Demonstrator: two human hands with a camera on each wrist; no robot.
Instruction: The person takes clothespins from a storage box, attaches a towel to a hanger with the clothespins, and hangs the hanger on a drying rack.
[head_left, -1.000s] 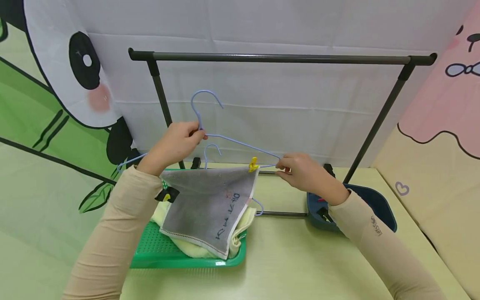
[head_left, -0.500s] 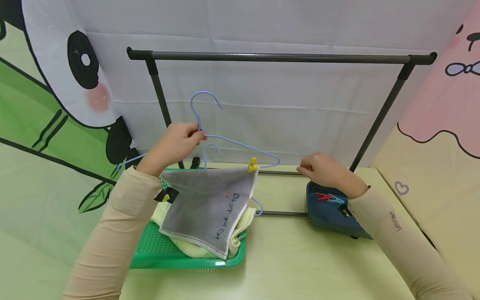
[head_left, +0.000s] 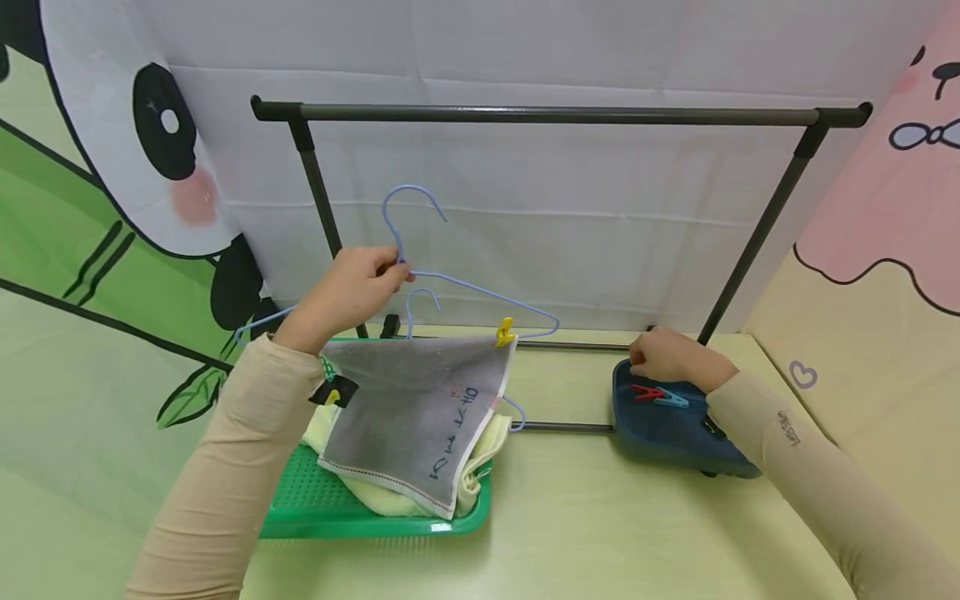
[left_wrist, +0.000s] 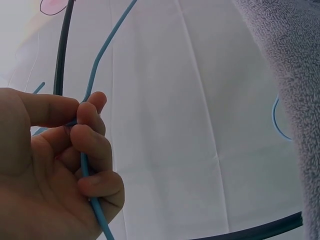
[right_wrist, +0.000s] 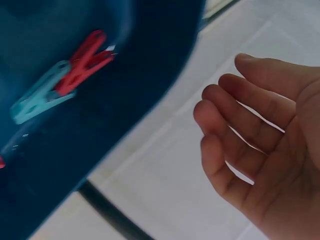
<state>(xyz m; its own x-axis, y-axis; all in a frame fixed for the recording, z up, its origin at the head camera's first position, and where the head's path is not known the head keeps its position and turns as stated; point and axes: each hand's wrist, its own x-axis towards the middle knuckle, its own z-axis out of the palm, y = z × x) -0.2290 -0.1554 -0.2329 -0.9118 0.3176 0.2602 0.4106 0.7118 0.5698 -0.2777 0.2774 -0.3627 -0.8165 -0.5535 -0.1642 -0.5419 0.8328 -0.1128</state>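
My left hand (head_left: 348,287) pinches the neck of a light blue wire hanger (head_left: 487,293), and its fingers curl round the wire in the left wrist view. A grey towel (head_left: 412,408) with dark lettering hangs from the hanger's lower bar. Near the towel's right corner, a yellow clothespin (head_left: 505,332) clips it to that bar. The towel's left corner is partly hidden behind my left forearm. Over the back of a dark blue basin (head_left: 652,446) is my right hand (head_left: 675,358), fingers loosely bent and nothing in them. Inside the basin lie a red clothespin (right_wrist: 82,65) and a light blue clothespin (right_wrist: 40,95).
A dark metal rack (head_left: 555,115) stands behind, its top bar above both hands. Under the towel, a green basket (head_left: 300,527) holds pale yellow cloth (head_left: 375,493). Another blue hanger (head_left: 420,292) shows behind the towel. The basin sits by the rack's right leg.
My right hand has let go of the hanger's right end and moved right, to over the basin. My left hand keeps holding the hanger almost in place.
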